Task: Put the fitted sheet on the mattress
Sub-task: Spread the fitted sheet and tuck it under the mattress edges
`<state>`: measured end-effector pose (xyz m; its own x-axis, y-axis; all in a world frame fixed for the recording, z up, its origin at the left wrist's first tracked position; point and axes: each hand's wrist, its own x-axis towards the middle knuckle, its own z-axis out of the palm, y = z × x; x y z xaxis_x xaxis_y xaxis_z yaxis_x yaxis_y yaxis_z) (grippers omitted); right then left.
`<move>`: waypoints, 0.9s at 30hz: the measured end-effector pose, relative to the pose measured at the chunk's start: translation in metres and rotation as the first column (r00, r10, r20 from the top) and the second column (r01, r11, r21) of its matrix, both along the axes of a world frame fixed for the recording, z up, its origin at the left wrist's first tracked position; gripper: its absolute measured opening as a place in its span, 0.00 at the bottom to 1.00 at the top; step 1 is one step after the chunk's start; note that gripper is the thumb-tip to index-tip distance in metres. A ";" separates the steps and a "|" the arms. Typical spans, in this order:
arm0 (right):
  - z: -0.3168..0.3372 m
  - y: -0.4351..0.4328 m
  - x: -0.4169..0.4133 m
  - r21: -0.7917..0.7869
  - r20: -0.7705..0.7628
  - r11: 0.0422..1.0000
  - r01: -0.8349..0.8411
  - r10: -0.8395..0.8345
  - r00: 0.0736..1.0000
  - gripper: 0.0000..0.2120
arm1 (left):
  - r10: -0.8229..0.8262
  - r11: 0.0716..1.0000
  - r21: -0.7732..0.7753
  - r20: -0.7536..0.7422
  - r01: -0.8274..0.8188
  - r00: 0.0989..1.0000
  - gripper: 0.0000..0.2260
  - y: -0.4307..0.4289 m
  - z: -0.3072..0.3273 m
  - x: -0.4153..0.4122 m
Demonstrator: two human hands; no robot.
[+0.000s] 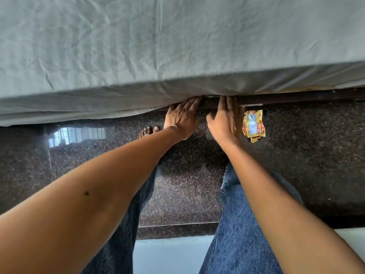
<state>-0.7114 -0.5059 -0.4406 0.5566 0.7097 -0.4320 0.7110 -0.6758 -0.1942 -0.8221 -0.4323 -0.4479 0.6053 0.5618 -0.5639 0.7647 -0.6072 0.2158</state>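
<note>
A pale grey-green fitted sheet (158, 46) covers the top of the mattress and hangs down its near side. Its lower hem (122, 107) droops loose on the left and is drawn in under the mattress edge toward the right. My left hand (182, 117) reaches to the bottom edge with straight fingers, the tips going under the sheet's hem. My right hand (224, 117) is beside it, fingers straight and pushed up under the same edge; its fingertips are hidden. A dark bed frame rail (296, 97) shows below the mattress on the right.
A crumpled yellow and red wrapper (253, 125) lies on the dark speckled stone floor (316, 155) just right of my right hand. My bare toes (149, 131) and blue jeans (243, 224) are below. A pale strip (169, 254) runs along the bottom.
</note>
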 end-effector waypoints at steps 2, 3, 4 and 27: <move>0.004 0.003 -0.018 0.095 -0.038 0.991 -0.096 0.100 0.994 0.30 | 0.016 1.000 -0.001 -0.007 -0.016 1.000 0.30 0.002 0.001 0.003; 0.003 0.005 -0.025 0.124 -0.044 0.979 -0.161 0.167 0.985 0.29 | 0.035 0.999 -0.009 -0.021 -0.036 0.999 0.30 0.005 0.003 0.008; 0.002 0.008 -0.029 0.148 -0.048 0.971 -0.188 0.196 0.979 0.28 | 0.055 0.998 -0.028 -0.049 -0.056 0.997 0.31 0.009 0.006 0.015; -0.015 0.086 -0.082 -0.447 0.058 0.887 0.115 -0.099 0.993 0.26 | -0.202 0.974 0.133 0.153 0.182 0.967 0.26 0.050 0.018 -0.129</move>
<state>-0.7937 -0.4196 -0.4553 0.6376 0.3795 -0.6704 0.6299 -0.7578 0.1702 -0.9508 -0.3827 -0.4302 0.7873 0.4819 -0.3846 0.5909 -0.7677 0.2478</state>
